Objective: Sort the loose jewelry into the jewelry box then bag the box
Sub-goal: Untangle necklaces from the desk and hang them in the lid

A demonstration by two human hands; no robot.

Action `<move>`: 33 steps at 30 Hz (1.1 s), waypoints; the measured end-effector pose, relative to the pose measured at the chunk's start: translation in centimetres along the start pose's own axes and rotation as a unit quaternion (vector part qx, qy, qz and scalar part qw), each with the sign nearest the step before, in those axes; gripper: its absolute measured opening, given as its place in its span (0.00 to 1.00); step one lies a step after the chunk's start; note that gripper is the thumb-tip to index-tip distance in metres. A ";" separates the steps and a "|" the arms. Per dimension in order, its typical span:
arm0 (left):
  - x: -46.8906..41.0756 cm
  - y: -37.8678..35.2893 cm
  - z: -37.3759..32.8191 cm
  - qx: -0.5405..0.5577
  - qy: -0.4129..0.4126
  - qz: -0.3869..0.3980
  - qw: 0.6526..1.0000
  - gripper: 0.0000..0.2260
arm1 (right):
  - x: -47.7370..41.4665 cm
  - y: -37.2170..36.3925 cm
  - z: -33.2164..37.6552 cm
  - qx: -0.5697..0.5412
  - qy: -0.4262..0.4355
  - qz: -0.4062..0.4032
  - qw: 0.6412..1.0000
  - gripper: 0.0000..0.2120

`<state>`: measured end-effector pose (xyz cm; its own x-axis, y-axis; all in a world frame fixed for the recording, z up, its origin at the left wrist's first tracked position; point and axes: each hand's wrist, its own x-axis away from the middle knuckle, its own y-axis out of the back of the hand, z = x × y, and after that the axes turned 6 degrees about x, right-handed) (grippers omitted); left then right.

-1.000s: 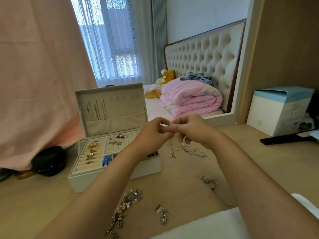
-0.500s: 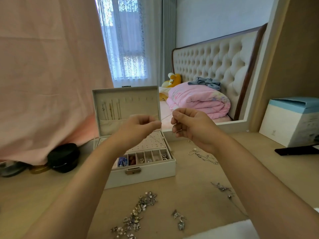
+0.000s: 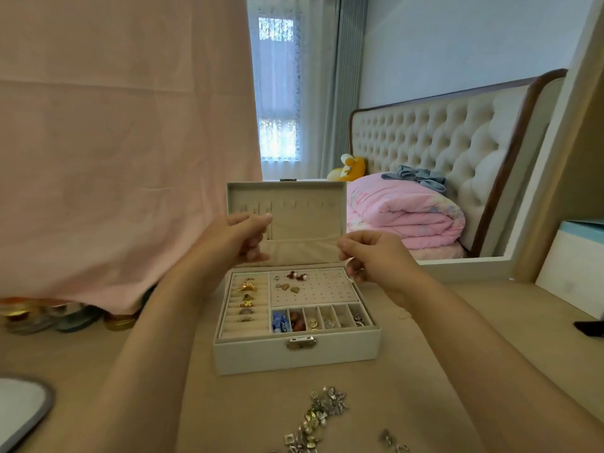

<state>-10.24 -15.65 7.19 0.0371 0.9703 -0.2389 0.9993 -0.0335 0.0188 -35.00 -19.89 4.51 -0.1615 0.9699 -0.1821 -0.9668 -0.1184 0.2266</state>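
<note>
Pinching thumb to forefinger, your left hand (image 3: 240, 238) and right hand (image 3: 376, 256) hover over the open jewelry box (image 3: 295, 356).
Both hands have their fingers curled and are held apart, but what they pinch is too fine to show, so I cannot tell if a chain runs between them. Such a chain would likely be light, limp and quick to tangle or snap, so hold it by its ends. The box sits just below your hands, its lid (image 3: 294, 197) upright behind them. The loose jewelry (image 3: 322, 416) lies nearer you on the table (image 3: 457, 328).
</note>
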 end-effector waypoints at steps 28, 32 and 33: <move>-0.1 -3.8 -0.2 -0.222 -0.054 -0.028 0.973 0.06 | -1.7 -2.9 1.8 0.062 0.077 0.155 0.983 0.08; -0.6 -2.5 0.1 -0.282 -0.061 -0.020 0.957 0.04 | -1.9 -2.3 1.8 0.031 0.058 0.146 0.987 0.10; -0.6 -2.2 0.3 -0.289 -0.062 -0.022 0.955 0.04 | -1.9 -2.4 1.8 0.021 0.055 0.136 0.989 0.10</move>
<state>-12.48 -16.27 7.02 0.0311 0.9307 -0.3644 0.8287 0.1799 0.5300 -32.06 -21.07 6.06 -0.4380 0.8737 -0.2116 -0.8758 -0.3615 0.3199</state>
